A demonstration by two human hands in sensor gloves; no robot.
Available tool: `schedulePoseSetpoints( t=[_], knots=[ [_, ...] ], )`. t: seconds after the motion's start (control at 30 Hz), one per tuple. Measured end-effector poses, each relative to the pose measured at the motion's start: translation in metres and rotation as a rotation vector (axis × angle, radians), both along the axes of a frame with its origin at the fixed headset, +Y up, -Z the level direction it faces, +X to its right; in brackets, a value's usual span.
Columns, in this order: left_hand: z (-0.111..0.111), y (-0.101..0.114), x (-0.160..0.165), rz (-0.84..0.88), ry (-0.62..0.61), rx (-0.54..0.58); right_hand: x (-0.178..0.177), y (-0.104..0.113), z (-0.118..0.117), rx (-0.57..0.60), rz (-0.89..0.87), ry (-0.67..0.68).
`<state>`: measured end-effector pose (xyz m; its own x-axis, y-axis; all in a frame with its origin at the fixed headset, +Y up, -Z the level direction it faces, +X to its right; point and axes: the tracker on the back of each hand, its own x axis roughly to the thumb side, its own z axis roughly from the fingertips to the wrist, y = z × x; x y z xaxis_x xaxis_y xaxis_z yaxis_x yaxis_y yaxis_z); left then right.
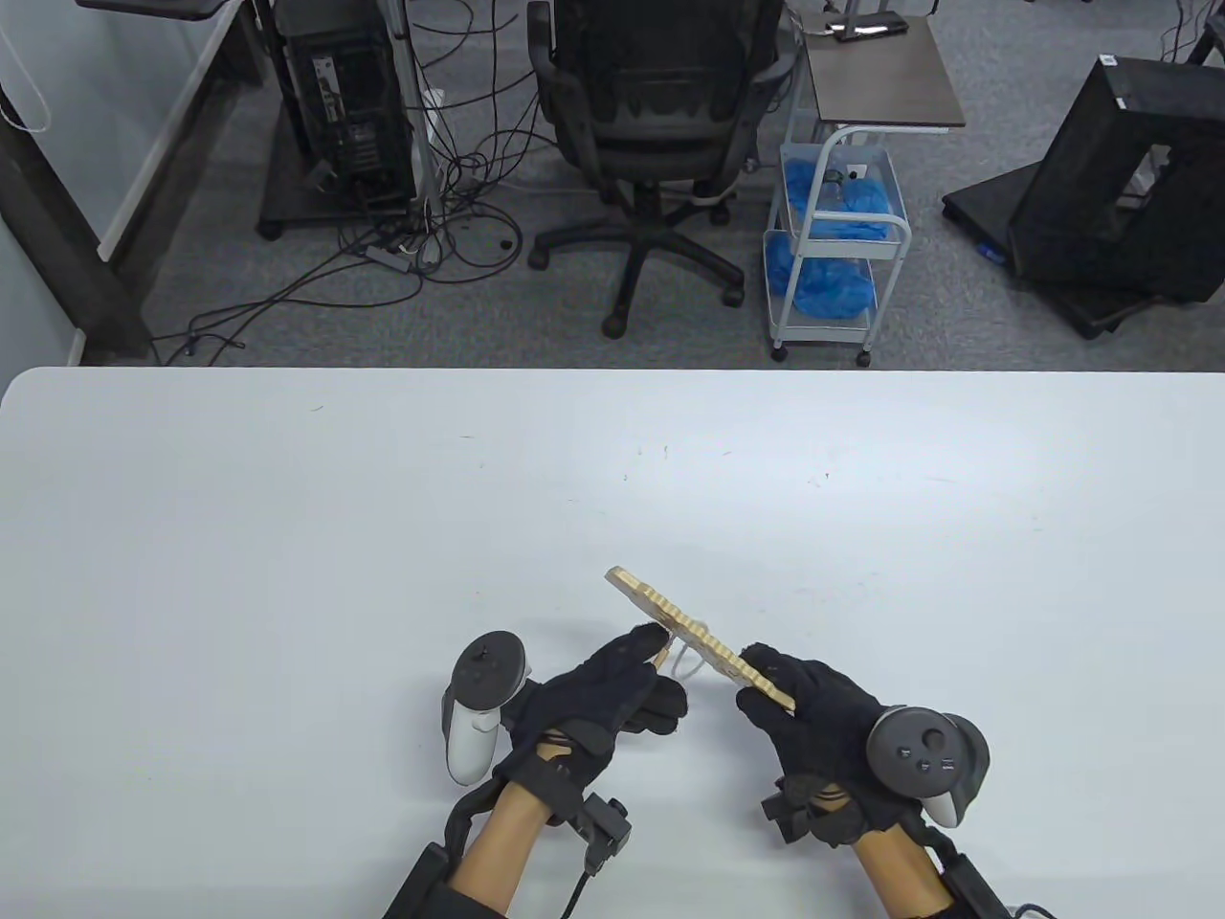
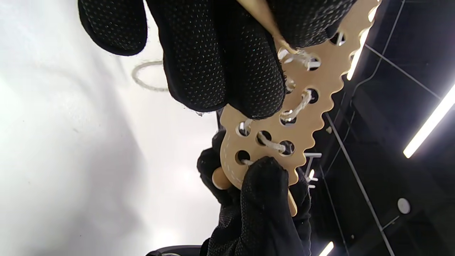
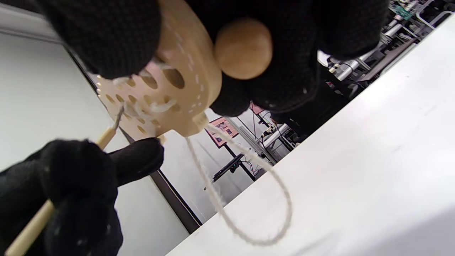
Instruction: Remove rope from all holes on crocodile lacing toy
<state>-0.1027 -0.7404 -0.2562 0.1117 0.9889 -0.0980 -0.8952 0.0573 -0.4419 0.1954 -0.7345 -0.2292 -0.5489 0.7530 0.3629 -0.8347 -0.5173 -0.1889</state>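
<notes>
The wooden crocodile lacing toy [image 1: 670,617] is held up off the table, edge-on to the table view. My right hand [image 1: 766,675] grips its near end, thumb on the face by the end holes [image 2: 263,177]. White rope [image 2: 284,145] still runs through several holes of the toy [image 2: 302,135]. My left hand [image 1: 651,651] pinches the wooden needle [image 3: 32,224] at the rope's end, its tip against the toy's [image 3: 202,71] holed face. A slack rope loop [image 3: 256,243] hangs down to the table. A wooden ball [image 3: 243,48] sits in my right palm behind the toy.
The white table [image 1: 287,536] stretches wide on all sides of my hands. Beyond its far edge stand an office chair [image 1: 660,124], a white cart [image 1: 833,249] with blue items, and a computer tower with cables on the floor.
</notes>
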Motion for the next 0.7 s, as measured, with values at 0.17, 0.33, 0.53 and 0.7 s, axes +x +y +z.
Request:
schedulePoseSetpoints(
  t=[0.17,0.33,0.53,0.7],
  knots=[
    [-0.004,0.003,-0.008,-0.038,0.016,0.059,0.011,-0.010,-0.008,-0.090,-0.160,0.011],
    [-0.006,0.006,-0.015,-0.080,0.036,0.077,0.024,-0.016,-0.013,-0.146,-0.306,0.012],
    [-0.010,0.008,-0.025,-0.168,0.066,0.100,0.040,-0.022,-0.018,-0.179,-0.406,-0.027],
    [-0.011,0.007,-0.038,-0.267,0.192,0.139,0.052,-0.026,-0.021,-0.194,-0.435,-0.070]
  ],
)
